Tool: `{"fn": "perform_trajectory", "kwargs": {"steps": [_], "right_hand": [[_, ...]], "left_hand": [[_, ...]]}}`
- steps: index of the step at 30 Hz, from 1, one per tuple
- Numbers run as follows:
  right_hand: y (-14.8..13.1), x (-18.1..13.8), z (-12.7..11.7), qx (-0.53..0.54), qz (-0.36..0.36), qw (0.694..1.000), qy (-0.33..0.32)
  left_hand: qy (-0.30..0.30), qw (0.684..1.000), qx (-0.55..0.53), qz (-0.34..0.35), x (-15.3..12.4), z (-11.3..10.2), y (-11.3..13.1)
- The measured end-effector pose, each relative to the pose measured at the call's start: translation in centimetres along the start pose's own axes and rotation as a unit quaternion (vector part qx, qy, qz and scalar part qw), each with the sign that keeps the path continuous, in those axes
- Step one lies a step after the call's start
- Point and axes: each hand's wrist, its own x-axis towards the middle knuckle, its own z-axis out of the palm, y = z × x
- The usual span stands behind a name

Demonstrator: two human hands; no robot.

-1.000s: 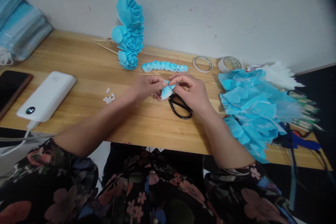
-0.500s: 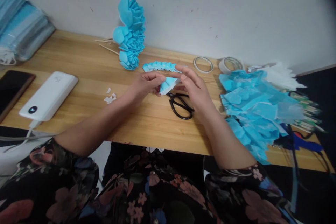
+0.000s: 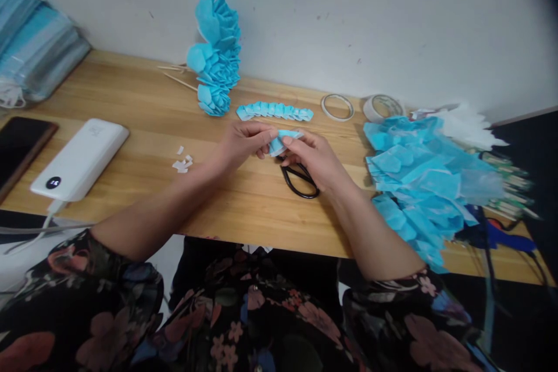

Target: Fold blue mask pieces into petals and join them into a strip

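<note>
My left hand [image 3: 244, 144] and my right hand [image 3: 311, 158] meet above the middle of the wooden table [image 3: 131, 122]. Both pinch one small folded piece of blue fabric [image 3: 279, 142] between their fingertips. Black scissors [image 3: 299, 181] lie on the table just under my right hand, partly hidden by it. A strip of folded blue petals [image 3: 274, 111] lies a little beyond my hands. A blue petal flower on a stick [image 3: 215, 55] leans at the wall behind it.
A heap of blue fabric pieces [image 3: 418, 180] fills the right side, with white pieces [image 3: 464, 122] behind. Two tape rolls [image 3: 336, 106] [image 3: 382, 107] lie near the wall. A white power bank [image 3: 81, 158], a phone [image 3: 20, 148] and stacked masks [image 3: 35, 46] are at the left. Paper scraps [image 3: 182, 163] lie nearby.
My right hand had opened its fingers over the blue piece half a second ago; now it has closed on it again and dropped slightly toward the table.
</note>
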Motion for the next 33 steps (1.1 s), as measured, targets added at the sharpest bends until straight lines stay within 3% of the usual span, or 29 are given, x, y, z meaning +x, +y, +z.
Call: {"fn": "perform_trajectory", "kwargs": {"steps": [11, 18, 33], "right_hand": [[-0.25, -0.2, 0.27, -0.041, -0.025, 0.999, -0.007], [-0.14, -0.06, -0.01, -0.071, -0.048, 0.996, 0.026], [-0.45, -0.24, 0.0, -0.052, -0.051, 0.997, 0.017]], "left_hand": [[0.002, 1.0, 0.011, 0.019, 0.12, -0.17, -0.49], [0.006, 1.0, -0.002, -0.001, -0.06, -0.07, -0.21], [0.005, 1.0, 0.013, -0.013, -0.02, 0.03, 0.17]]}}
